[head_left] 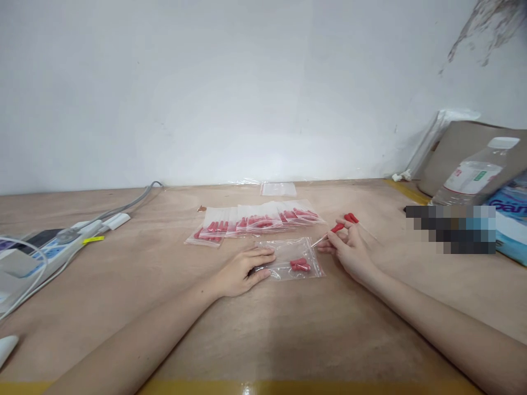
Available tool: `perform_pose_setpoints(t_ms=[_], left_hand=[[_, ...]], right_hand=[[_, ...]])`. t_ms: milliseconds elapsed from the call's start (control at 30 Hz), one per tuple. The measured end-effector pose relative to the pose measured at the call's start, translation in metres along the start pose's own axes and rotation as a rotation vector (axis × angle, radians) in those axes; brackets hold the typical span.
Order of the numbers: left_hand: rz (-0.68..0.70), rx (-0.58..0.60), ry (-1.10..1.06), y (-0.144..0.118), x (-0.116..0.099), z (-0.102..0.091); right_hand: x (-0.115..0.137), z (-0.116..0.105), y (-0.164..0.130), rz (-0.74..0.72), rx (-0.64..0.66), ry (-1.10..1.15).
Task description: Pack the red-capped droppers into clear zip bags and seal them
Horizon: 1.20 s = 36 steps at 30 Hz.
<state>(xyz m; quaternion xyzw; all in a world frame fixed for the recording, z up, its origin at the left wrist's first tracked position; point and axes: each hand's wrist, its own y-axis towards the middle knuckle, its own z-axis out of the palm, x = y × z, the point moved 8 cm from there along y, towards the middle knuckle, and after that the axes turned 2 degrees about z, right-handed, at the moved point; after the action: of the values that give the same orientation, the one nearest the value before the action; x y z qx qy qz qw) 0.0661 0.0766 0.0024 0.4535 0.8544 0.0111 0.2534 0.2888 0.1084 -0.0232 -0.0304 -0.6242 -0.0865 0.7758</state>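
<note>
Head view: your left hand [242, 272] lies unclenched on a clear bag [282, 252], which rests on the table [230, 340] near some filled bags [259, 221] and has 2 red pieces [300, 265] inside. Your right hand [349, 253] pinches a red-handled tool [337, 227], its thin shaft pointing toward the bag's right end.

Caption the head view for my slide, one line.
Left hand on a clear bag with red pieces inside; right hand holding a red-handled tool beside it; filled bags behind.
</note>
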Motion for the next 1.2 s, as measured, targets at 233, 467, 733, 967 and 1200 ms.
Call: perform_pose_setpoints(t_ms=[233,467,733,967,1200], left_hand=[[-0.052,-0.028,-0.039,-0.001,0.0,-0.004],[-0.063,-0.011,-0.035,0.0,0.002,-0.002],[-0.038,-0.027,-0.033,0.0,0.0,-0.003],[0.003,-0.016,-0.021,0.001,0.0,-0.001],[0.005,-0.016,-0.022,0.001,0.001,-0.001]], right_hand=[[-0.011,0.017,-0.008,0.131,0.205,-0.041],[-0.015,0.032,-0.012,0.17,0.414,-0.301],[-0.023,0.044,-0.017,0.228,0.56,-0.483],[0.017,-0.009,0.027,-0.112,0.207,-0.93],[0.033,-0.08,0.058,-0.07,-0.221,-1.531]])
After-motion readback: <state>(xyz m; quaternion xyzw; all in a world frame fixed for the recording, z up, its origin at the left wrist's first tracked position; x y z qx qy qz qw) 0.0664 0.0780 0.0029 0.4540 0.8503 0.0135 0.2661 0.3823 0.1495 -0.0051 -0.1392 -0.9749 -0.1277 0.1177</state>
